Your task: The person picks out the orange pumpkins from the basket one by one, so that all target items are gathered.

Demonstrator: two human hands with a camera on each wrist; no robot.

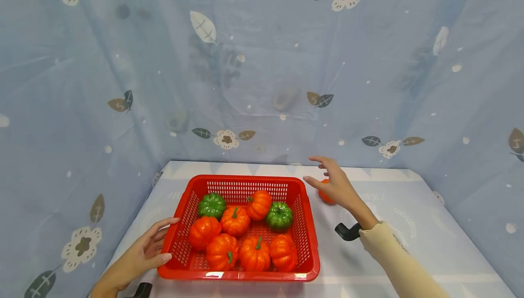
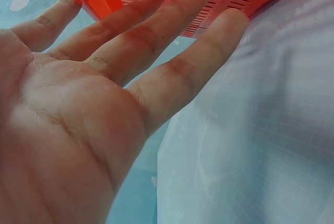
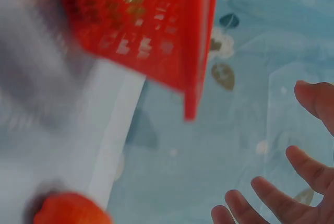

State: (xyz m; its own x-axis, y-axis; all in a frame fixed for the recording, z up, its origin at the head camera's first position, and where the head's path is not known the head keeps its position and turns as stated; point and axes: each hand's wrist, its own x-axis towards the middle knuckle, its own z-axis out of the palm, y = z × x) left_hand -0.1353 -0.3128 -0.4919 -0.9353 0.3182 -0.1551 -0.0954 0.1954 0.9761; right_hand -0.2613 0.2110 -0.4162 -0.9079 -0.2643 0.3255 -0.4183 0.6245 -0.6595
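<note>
A red rectangular plastic basket [image 1: 245, 276] is sitting on the pale patterned tabletop [image 1: 413, 207], between the fingers of the left hand [image 1: 141, 250] and those of the right hand [image 1: 335, 184]. In it six orange ribbed pumpkins [image 1: 254, 256] are lying, one green ribbed pumpkin [image 1: 212, 205] nearer the left fingers, a second green one [image 1: 279, 216] nearer the right. A loose orange pumpkin [image 1: 325, 197] is resting right of the right thumb's tip; blue flower-printed cloth [image 1: 262, 84] is hanging beyond.

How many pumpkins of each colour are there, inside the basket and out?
Orange pumpkins in the red basket: 6
Green pumpkins in the basket: 2
Orange pumpkin on the table, partly hidden by the right hand: 1
Total: 9 (7 orange, 2 green)
</note>
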